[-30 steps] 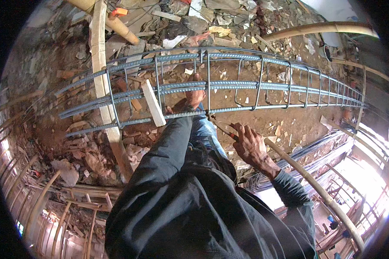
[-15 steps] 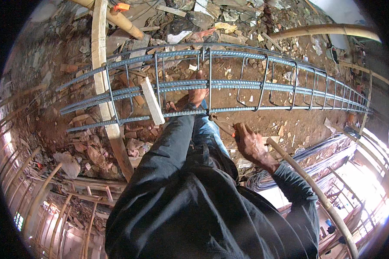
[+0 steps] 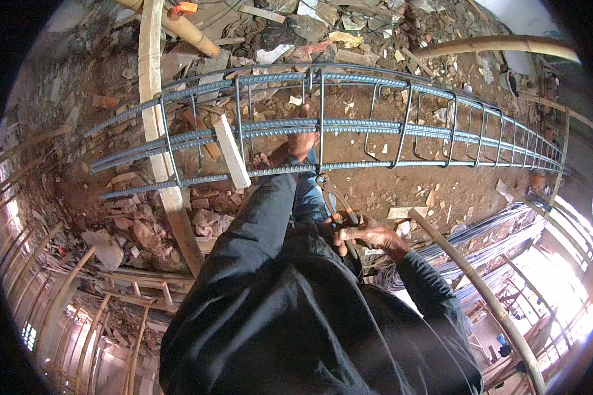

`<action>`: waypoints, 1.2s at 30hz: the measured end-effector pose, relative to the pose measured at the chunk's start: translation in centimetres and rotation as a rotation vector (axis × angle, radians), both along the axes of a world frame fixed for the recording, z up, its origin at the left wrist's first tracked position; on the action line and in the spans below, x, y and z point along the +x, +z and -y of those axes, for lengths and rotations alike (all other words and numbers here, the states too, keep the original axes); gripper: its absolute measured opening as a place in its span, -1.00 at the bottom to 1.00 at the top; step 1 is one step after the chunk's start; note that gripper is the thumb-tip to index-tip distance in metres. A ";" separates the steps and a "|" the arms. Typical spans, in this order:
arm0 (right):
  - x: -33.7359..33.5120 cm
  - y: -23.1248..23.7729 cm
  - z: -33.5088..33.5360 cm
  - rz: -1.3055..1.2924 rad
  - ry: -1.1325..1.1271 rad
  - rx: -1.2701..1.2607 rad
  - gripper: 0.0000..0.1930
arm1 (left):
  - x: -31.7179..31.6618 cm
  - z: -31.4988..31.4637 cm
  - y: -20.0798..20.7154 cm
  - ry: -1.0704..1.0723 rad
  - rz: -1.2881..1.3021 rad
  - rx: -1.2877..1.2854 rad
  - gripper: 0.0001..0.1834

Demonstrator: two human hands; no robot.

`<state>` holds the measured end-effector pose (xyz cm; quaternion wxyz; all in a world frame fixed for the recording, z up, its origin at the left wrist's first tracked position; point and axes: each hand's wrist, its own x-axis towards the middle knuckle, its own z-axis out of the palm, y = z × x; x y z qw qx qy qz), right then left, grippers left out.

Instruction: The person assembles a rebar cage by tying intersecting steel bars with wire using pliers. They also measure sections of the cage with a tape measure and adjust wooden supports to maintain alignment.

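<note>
My right hand (image 3: 366, 236) is closed around the handles of metal pincers (image 3: 333, 196), which have orange bands. Their jaws are at the near bar of a long steel rebar cage (image 3: 375, 125), beside a cross-tie. My left arm reaches out in its dark sleeve. The left hand (image 3: 301, 145) is at the cage's middle bars, and one finger shows beyond them. Bars cover part of that hand, so its grip is hard to make out. Just left of it, a short pale wooden stick (image 3: 231, 151) leans across the bars.
A long wooden beam (image 3: 150, 72) passes under the cage at the left. Bamboo poles (image 3: 487, 299) stand at the right, near bundled steel rods (image 3: 487, 227). Broken rubble (image 3: 158, 240) and scraps litter the earth floor. Another bamboo pole (image 3: 501, 46) lies at the far right.
My right hand has moved left and nearer to my body, with the pincers turned more upright. Their two handles now show apart. My left hand and the cage have hardly moved.
</note>
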<state>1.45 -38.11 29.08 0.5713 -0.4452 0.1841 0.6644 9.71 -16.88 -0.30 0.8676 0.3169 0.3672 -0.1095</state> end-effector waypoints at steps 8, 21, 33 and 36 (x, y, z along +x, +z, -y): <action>-0.7 -0.4 -1.7 0.774 0.383 -0.279 -0.33 | 0.1 0.0 0.1 0.002 0.070 -0.084 -0.21; -3.6 -1.8 -1.0 1.147 0.408 -0.432 -0.35 | 0.1 -0.2 1.3 -0.036 0.045 -0.249 -0.15; -1.5 2.5 -2.6 0.926 0.376 -0.412 -0.46 | -0.1 1.1 -2.3 -0.047 -0.125 -0.449 -0.01; 0.0 3.9 -2.3 0.823 0.343 -0.331 -0.45 | -0.3 1.4 -3.2 0.006 -0.074 -0.532 -0.01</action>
